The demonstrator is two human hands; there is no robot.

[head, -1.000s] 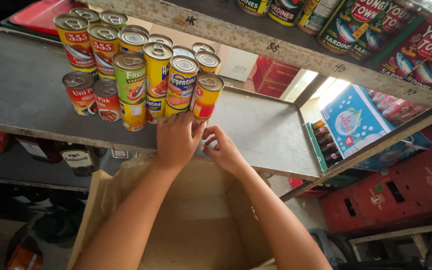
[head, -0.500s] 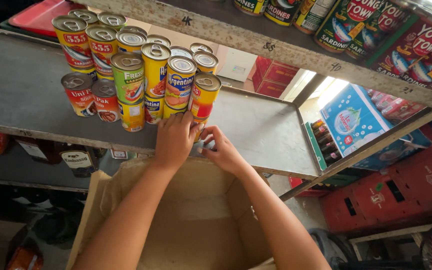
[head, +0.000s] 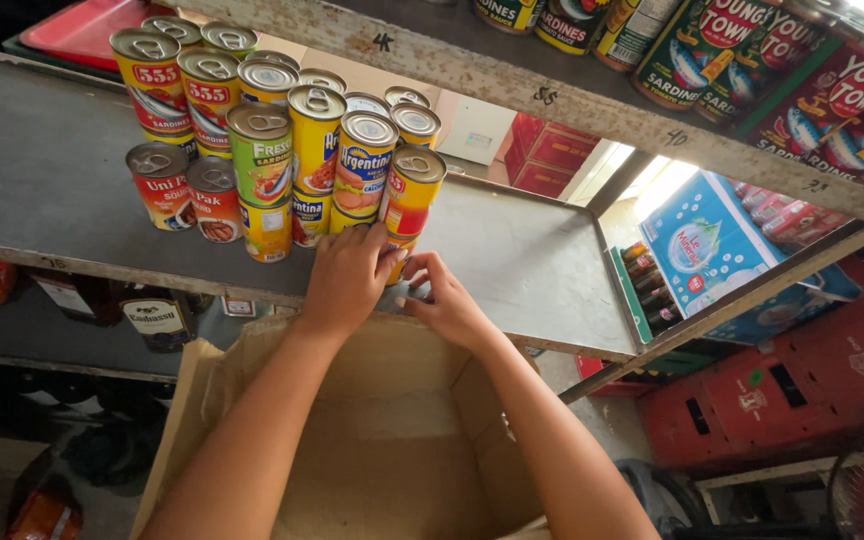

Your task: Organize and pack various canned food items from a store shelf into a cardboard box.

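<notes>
The head view showed little change: both hands stayed at the shelf's point(head: 552, 270) front edge, left hand point(head: 347, 280) flat against the stacked cans point(head: 352, 170), right hand point(head: 447, 305) curled around something hidden.

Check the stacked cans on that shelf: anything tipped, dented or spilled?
Nothing stands out. The stacked cans sit upright in two tiers on the grey shelf, no spill visible. The left hand and right hand cover the lowest front can, so its state is hidden.
</notes>
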